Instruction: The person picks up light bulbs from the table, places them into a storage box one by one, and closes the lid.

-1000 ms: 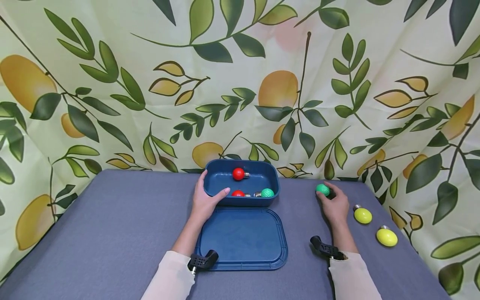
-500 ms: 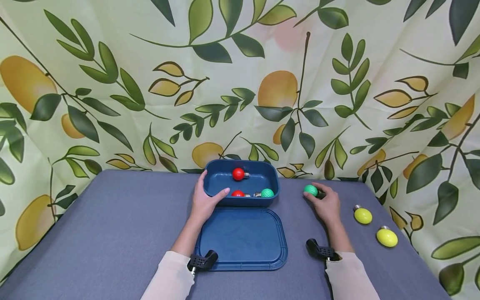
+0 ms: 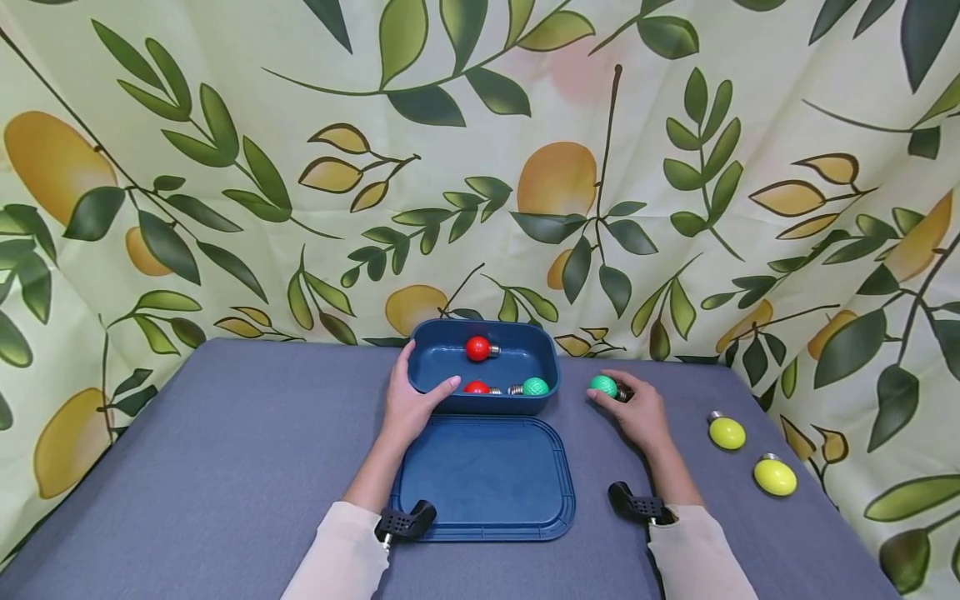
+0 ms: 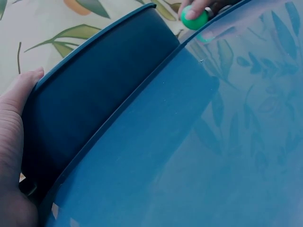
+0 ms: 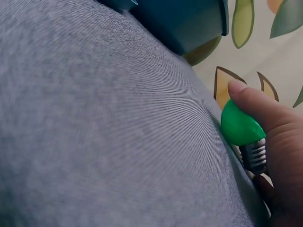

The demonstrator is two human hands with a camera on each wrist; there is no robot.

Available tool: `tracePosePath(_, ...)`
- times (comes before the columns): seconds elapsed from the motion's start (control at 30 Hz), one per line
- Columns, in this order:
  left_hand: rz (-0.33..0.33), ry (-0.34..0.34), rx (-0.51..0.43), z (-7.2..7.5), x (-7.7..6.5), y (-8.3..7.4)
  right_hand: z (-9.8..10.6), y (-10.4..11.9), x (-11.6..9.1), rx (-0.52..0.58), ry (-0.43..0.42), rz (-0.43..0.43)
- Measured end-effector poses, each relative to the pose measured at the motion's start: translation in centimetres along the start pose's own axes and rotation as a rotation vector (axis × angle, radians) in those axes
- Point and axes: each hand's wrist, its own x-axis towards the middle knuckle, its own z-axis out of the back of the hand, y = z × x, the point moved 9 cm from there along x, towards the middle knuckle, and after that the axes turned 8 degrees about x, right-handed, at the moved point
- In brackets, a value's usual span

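Note:
A green light bulb (image 3: 603, 386) with a textured globe is pinched between the thumb and fingers of my right hand (image 3: 639, 410), just right of the open blue box (image 3: 497, 403). Its screw base (image 5: 254, 156) shows beneath the thumb in the right wrist view. My left hand (image 3: 408, 400) holds the box at its left end, thumb over the front rim and fingers along the side wall. Inside lie a red bulb (image 3: 477, 348) at the back, plus another red bulb (image 3: 476, 387) and a green bulb (image 3: 536, 387) partly hidden behind the front wall.
A flat blue lid (image 3: 486, 475) lies on the grey cloth in front of the box. Toward the table's right edge sit two yellow bulbs, one farther back (image 3: 727, 433) and one nearer (image 3: 776, 477). Behind the table hangs a leaf-patterned curtain (image 3: 480, 167).
The right hand has moved left with the green light bulb, from near the yellow bulbs toward the box. The left hand and the box have stayed in place.

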Motion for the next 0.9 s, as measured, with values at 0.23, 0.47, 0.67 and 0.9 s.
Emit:
tracePosePath(0.23, 0.008, 0.001, 0.003, 0.0, 0.0, 0.1, -0.5, 0.2, 0.0, 0.002, 0.04, 0.023)
tracePosePath(0.47, 0.007, -0.004, 0.004, 0.0, 0.0, 0.0, -0.8, 0.5, -0.1, -0.032, 0.096, 0.028)
tracePosePath(0.67, 0.005, -0.005, 0.001, 0.0, 0.0, 0.0, -1.3, 0.5, -0.1, -0.002, 0.156, 0.044)
tracePosePath(0.9, 0.008, -0.006, 0.001, -0.1, 0.1, 0.1, -1.0, 0.7, -0.1, 0.045, 0.109, 0.061)
